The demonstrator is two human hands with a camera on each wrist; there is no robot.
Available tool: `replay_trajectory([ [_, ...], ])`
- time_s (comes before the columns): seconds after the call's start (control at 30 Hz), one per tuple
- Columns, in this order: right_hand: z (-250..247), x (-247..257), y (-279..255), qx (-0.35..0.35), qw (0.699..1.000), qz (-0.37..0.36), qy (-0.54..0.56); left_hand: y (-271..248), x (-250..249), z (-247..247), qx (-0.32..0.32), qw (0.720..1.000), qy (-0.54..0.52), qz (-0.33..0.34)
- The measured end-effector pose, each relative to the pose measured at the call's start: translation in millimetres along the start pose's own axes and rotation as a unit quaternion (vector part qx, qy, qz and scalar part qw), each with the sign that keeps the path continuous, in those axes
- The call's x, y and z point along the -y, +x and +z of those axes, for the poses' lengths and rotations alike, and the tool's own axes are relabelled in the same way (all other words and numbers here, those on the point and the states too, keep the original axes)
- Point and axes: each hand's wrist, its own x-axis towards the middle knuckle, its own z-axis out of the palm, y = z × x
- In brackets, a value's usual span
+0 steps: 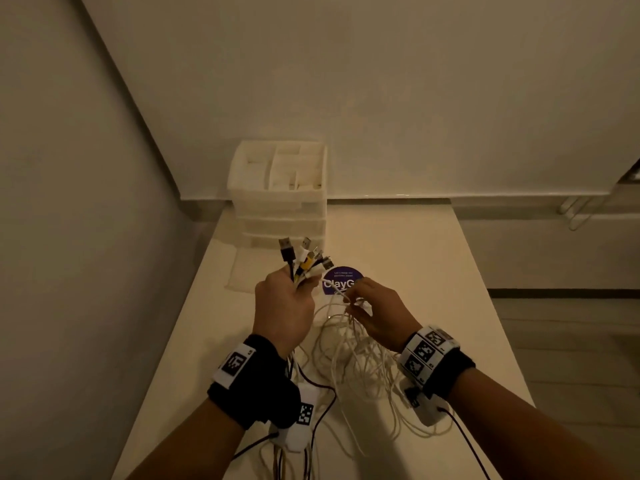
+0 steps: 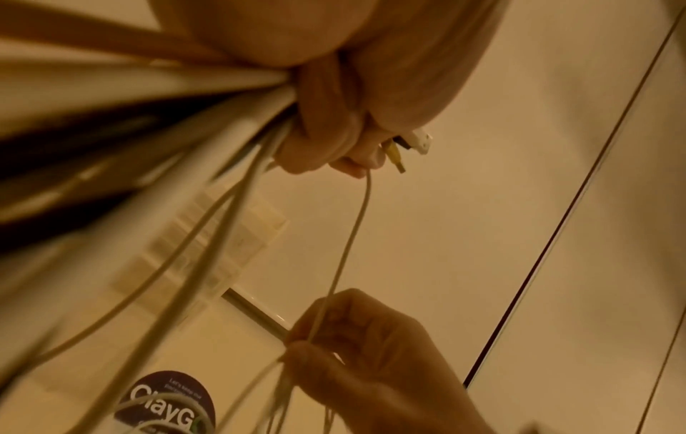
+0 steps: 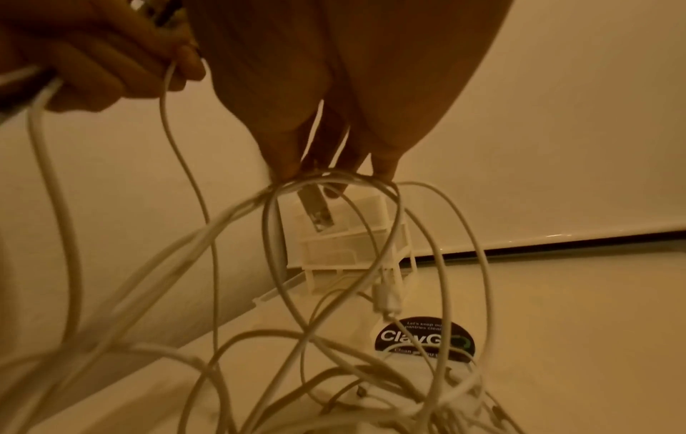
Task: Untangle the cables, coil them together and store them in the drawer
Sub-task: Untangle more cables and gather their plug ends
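My left hand (image 1: 289, 299) (image 2: 334, 141) grips a bundle of cable ends (image 1: 304, 259), with black, white and yellow plugs fanned out above the fist. A tangle of white cables (image 1: 360, 355) (image 3: 334, 293) hangs from it onto the table. My right hand (image 1: 374, 310) (image 3: 326, 164) pinches a white cable with a metal USB plug (image 3: 317, 215) among the loops. One thin white cable (image 2: 345, 249) runs taut between the two hands. The white drawer unit (image 1: 280, 199) (image 3: 352, 235) stands at the table's far left, its drawers closed.
A round dark sticker (image 1: 341, 282) (image 3: 427, 337) lies on the white table (image 1: 433, 271) just beyond my hands. A wall runs along the left and the back. The floor drops away right of the table edge. Black wrist-camera leads trail near my forearms.
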Motion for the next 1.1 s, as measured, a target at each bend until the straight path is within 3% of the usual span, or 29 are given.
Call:
replay_trajectory([
  [0.2, 12.5, -8.8, -8.5, -0.065, 0.998, 0.025, 0.001, 2.1, 0.7, 1.8, -0.016, 0.999, -0.033, -0.008],
  [0.33, 12.2, -6.4, -8.9, -0.139, 0.984, -0.006, -0.116, -2.3, -2.6, 7.9, -0.016, 0.999, -0.048, 0.013],
  [0.4, 15.1, -5.2, -8.3, -0.132, 0.978, -0.004, -0.159, -5.2, -6.6, 12.7, -0.001, 0.999, -0.046, 0.017],
  [0.5, 15.6, -2.3, -4.8, -0.106, 0.99, 0.064, -0.064, -4.0, -7.3, 15.6, 0.0, 0.999, -0.052, 0.015],
  [0.6, 8.5, -1.5, 6.8, -0.11, 0.979, 0.17, 0.026, -0.7, -5.8, 14.7, 0.015, 0.999, -0.046, 0.012],
  [0.67, 6.1, -5.2, 11.2, -0.109, 0.975, 0.191, 0.036, 0.6, -4.6, 13.1, 0.02, 0.999, -0.047, 0.014],
  [0.9, -11.5, -4.8, -0.3, -0.077, 0.987, 0.142, 0.024, 2.2, 8.0, -1.3, 0.03, 0.998, -0.054, 0.007],
  [1.1, -73.9, 52.7, -68.2, -0.002, 0.994, 0.072, 0.079, -8.8, 13.9, -36.5, 0.038, 0.99, -0.137, 0.013],
])
